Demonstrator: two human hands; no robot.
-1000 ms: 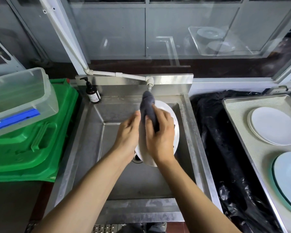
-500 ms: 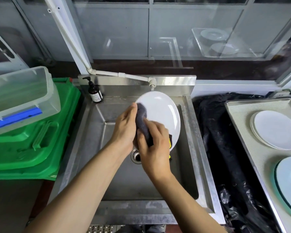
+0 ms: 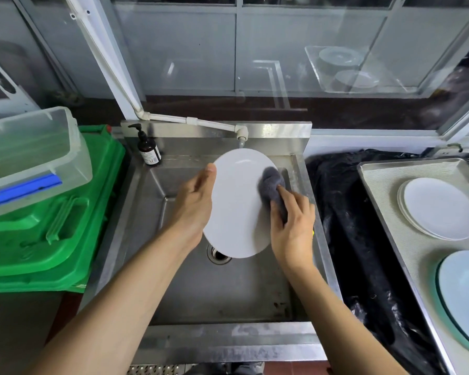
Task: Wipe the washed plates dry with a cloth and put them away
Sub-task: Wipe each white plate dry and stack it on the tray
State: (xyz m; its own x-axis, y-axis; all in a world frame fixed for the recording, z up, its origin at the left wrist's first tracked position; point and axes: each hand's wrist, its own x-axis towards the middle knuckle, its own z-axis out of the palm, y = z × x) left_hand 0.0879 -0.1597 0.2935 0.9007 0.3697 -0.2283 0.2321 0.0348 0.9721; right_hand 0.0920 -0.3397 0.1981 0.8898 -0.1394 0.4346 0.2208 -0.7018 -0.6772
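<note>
The plate (image 3: 237,204) is held tilted above the sink (image 3: 173,280), its white face turned up toward the person, probably so drips fall into the basin and the whole face can be reached. The cloth (image 3: 272,182), a grey wad, is pressed against the plate's right side near the rim. The right hand (image 3: 293,226) grips the cloth, its fingers (image 3: 283,190) curled over the wad and pushing it onto the surface; the wrist comes in from below right. The left hand (image 3: 195,204) steadies the plate by its left edge, thumb lying along the rim on the face; the other fingers look to be behind the plate, though they are hidden, so I cannot tell how they lie. Both forearms reach forward over the sink's front lip. To the right, on a tray (image 3: 385,190), a stack (image 3: 439,209) of white plates sits beside a larger plate (image 3: 466,290), likely where this one goes once dry.
</note>
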